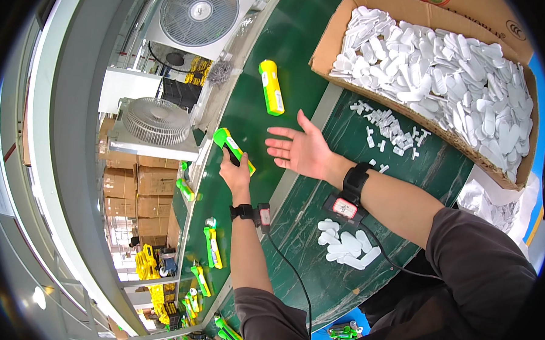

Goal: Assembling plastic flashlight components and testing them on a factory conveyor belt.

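My left hand (235, 175) is closed on a green and yellow flashlight (226, 137) with a black part along its side, over the green belt. The thumb and fingers grip its lower end. To the right of it, my right hand (305, 152) is held open, fingers spread and palm showing, with nothing in it. Beyond both hands another yellow flashlight (273, 92) lies on the belt (251, 111). Both wrists wear black straps with small boxes and cables.
A cardboard box (403, 106) full of white oval plastic pieces stands at the far right. Small white plastic parts (391, 128) lie before it on the dark green table (294, 232). More white ovals (349, 246) lie near my right forearm. Several flashlights (212, 246) line the belt at left.
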A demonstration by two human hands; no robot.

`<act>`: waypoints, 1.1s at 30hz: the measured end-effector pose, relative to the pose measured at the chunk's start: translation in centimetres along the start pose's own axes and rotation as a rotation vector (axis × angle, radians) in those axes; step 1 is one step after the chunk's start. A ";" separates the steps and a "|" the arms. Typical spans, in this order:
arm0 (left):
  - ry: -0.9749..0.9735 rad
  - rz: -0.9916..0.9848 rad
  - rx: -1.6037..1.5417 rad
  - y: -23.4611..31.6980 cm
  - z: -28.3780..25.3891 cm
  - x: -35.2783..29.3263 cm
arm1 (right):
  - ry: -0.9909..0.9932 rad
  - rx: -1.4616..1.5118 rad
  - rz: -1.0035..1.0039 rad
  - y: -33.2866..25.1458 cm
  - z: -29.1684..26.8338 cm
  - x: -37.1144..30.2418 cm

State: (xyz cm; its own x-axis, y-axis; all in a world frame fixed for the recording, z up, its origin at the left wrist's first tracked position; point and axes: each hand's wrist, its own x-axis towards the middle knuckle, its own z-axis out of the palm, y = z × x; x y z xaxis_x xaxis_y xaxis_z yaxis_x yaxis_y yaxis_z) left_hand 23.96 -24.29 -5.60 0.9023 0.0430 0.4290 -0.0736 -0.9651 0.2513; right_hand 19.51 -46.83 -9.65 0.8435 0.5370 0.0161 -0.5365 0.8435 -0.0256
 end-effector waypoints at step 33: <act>-0.372 -0.661 0.369 -32.4 -17.0 -16.6 | 0.162 -0.023 -0.030 0.4 0.3 0.8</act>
State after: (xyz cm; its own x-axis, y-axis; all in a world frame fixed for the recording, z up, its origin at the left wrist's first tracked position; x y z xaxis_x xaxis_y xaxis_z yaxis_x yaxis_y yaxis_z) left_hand 4.14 10.70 -6.09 0.7969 0.6030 -0.0366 0.6039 -0.7967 0.0231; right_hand 20.00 -46.04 -9.39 0.8534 0.5008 -0.1446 -0.5118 0.8577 -0.0500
